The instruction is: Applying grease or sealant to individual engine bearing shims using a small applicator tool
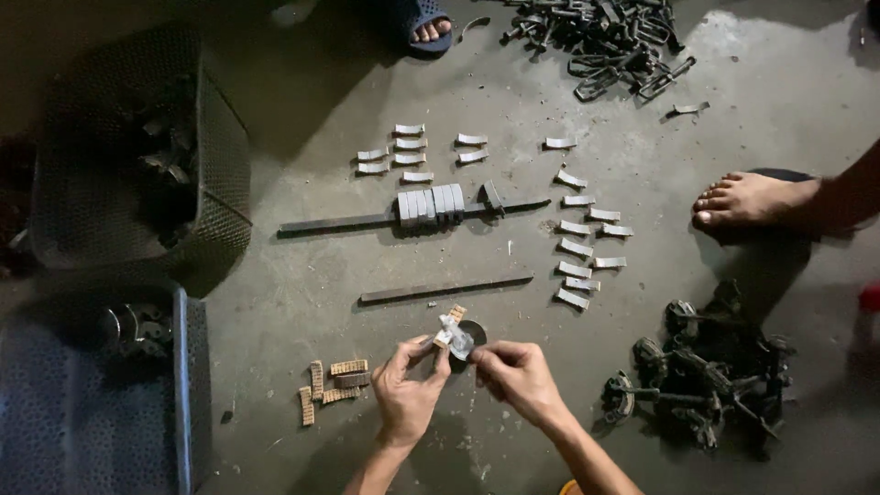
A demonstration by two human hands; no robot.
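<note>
Bare concrete floor [302, 302], dim light, stained and dusty; I log what lies on it from my own hands outward. Item one: my left hand [408, 390] and right hand [518, 374] meet over the floor, fingertips of both closed on one small curved metal shoe [456, 337] with a tan pad at its end, held just above a dark round disc [473, 332]. Item two: near my left hand, a small cluster of tan ribbed pads [332, 378], about five, lying loose and not yet taken up. Item three: to my right, a black heap of linked metal parts [710, 371], greasy-looking, unsorted. Item four: a short flat bar [446, 288] just beyond my hands. Item five: a longer bar [339, 223] carrying a tight stack of silver shoes [431, 203] side by side, which I judge as finished or staged pieces. Item six: loose silver curved pieces laid singly, one group above the bar [403, 151], one column to its right [579, 243]; roughly twenty in all, so I judge most of the lot is still waiting. Containers: a blue perforated crate [92, 412] at near left, a few dark round parts in its far corner; behind it a dark mesh basket [137, 156], tipped, contents dark metal, too dim to count. Farthest: a second black pile of parts [605, 41], a bare foot [747, 197] at right, a sandalled foot [427, 26] at top.
</note>
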